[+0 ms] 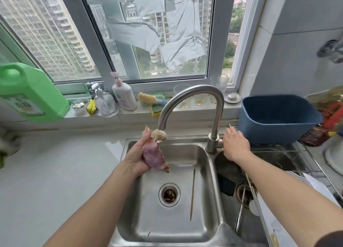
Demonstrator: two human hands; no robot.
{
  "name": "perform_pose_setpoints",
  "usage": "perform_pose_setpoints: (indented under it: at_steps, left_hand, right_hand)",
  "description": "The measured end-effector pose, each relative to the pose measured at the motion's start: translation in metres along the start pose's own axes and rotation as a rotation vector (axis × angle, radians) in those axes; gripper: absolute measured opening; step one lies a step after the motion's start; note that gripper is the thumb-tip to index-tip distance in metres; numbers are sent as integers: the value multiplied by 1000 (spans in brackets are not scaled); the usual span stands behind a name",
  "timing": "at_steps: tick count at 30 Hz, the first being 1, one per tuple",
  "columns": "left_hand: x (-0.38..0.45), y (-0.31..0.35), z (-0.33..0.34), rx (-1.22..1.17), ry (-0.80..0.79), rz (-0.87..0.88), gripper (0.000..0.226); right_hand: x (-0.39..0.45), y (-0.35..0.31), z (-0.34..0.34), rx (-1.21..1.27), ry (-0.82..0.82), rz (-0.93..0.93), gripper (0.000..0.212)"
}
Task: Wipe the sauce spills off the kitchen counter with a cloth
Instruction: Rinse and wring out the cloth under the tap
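My left hand (138, 154) grips a bunched pink and beige cloth (154, 153) over the left basin of the steel sink (130, 209). The cloth's top end sits just under the spout of the curved steel tap (194, 92). No water is visible running. My right hand (234, 146) rests on the tap's handle at the base of the tap, fingers curled over it. The pale kitchen counter (61, 172) stretches to the left of the sink; I see no sauce marks on the part in view.
A chopstick (192, 194) lies in the left basin beside the drain (169, 194). A blue tub (276, 118) stands behind the right basin, over a wire rack. The windowsill holds a green jug (31, 94), a lotion pump bottle (123, 95), sponges and glasses.
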State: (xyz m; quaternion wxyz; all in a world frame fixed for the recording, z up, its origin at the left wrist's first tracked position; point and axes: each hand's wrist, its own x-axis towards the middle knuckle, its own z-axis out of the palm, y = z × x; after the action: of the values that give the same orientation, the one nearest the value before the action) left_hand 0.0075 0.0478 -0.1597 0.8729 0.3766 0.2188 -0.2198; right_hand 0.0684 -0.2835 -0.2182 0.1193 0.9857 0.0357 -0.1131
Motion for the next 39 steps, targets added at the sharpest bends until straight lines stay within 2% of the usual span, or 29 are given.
perform_pose_setpoints:
  at_steps: [1,4,7,9,13,16,19,22,24,26,28,30,32,34,37,39]
  left_hand:
    - [1,-1,2,34,-4,10,55]
    - [4,-6,8,82,33,26,34]
    - [3,-9,6,137,35,26,38]
    - [-1,-12,1,163,45,14,30]
    - [-2,-12,-10,102,57,34,25]
    - [7,-20,-13,121,110,27,22]
    - [15,-30,-13,167,142,5,24]
    - [26,-40,-20,187,202,1,44]
    - [31,-45,-24,178,197,-8,60]
    - [33,-46,-29,162,179,-5,64]
    - [35,-44,-33,195,149,-6,67]
    - [35,-39,-35,262,128,-14,72]
    - [32,-33,-32,353,117,-3,71]
    - [29,-24,-29,390,130,78,62]
    - [24,-10,-27,417,133,157,48]
    - [15,3,-27,573,180,219,43]
  right_hand:
    - [-1,3,0,5,-5,3,63]
    - [0,4,-4,20,-38,13,62]
    - [-5,1,-6,-10,-59,57,58]
    - [-12,6,-3,-48,-68,79,58]
    - [-22,-15,-12,48,-30,79,63]
    - [-45,-56,-34,284,114,144,43]
    - [-69,-97,-54,678,129,133,30]
    - [-77,-129,-59,1104,-39,-22,41]
    - [-73,-142,-59,1224,-141,-78,54]
    - [-67,-153,-54,1268,-177,-91,59]
    - [-63,-163,-51,1300,-197,-68,55]
    - [-58,-171,-52,1262,-173,-26,38]
    - [-58,-174,-59,1182,-123,19,11]
    - [-56,-177,-65,1139,-63,62,15]
    - [-55,-178,-76,1156,1,158,4]
    - [-54,-178,-84,1241,15,206,10]
